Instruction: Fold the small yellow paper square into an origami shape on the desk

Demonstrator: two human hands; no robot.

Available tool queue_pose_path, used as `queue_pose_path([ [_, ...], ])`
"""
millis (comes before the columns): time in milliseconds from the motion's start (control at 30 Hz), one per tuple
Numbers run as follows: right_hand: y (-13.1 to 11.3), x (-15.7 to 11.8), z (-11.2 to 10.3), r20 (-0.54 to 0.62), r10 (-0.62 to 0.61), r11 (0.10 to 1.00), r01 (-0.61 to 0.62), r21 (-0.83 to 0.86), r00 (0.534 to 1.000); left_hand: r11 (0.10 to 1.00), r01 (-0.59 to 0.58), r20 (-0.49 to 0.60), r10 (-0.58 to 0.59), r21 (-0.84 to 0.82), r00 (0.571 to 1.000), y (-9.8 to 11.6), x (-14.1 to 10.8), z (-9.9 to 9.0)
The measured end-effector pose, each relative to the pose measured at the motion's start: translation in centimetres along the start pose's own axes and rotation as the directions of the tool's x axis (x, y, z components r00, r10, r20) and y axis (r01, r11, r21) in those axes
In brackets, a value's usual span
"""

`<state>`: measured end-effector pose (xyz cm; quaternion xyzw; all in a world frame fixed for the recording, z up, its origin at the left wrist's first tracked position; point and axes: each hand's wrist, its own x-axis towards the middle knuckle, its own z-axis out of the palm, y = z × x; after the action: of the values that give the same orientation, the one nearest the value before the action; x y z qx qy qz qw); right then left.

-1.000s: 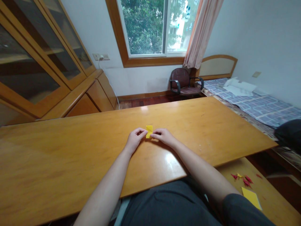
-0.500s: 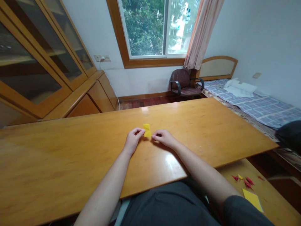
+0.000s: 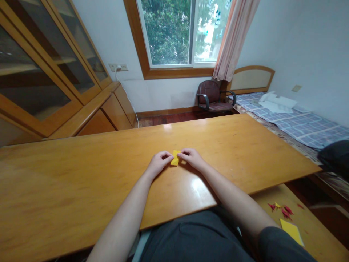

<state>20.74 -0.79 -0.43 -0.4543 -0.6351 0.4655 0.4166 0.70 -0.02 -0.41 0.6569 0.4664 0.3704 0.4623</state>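
Left hand (image 3: 161,161): grip pinching paper (image 3: 175,159) at its left edge
Right hand (image 3: 191,158): grip pinching paper's right edge, far end
Paper: between both grips, over bench (image 3: 109,174)

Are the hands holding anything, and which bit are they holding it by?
Yes, a small piece of yellow paper: the left hand pinches its left edge, and the right hand pinches its right edge.

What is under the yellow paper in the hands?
The wooden table shows around the yellow paper. The spot directly beneath is covered, so I cannot tell what is there.
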Motion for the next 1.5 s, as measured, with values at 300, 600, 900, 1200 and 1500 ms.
queue_pose_path([
  [300,0.34,0.12,-0.09,-0.067,0.060,0.989,-0.051,0.136,0.996,1.000,0.016,0.013,-0.015,-0.014,1.000,0.01,0.14,0.15],
  [600,0.22,-0.03,-0.11,-0.068,0.067,0.988,-0.056,0.145,0.995,1.000,0.015,0.013,-0.015,-0.017,1.000,-0.06,0.09,0.12],
  [900,0.19,-0.05,0.11,0.051,0.037,0.995,-0.032,-0.099,0.998,0.999,0.012,-0.011,-0.013,-0.047,1.000,-0.01,0.06,0.22],
  [1200,-0.16,-0.13,-0.02,-0.006,0.027,1.000,-0.027,-0.010,1.000,1.000,0.010,0.013,-0.010,-0.006,1.000,-0.35,0.31,0.20],
  [1500,-0.03,0.00,-0.14,-0.088,0.095,0.984,-0.081,0.159,0.992,1.000,0.004,0.012,-0.004,0.019,1.000,-0.15,0.36,0.15],
])
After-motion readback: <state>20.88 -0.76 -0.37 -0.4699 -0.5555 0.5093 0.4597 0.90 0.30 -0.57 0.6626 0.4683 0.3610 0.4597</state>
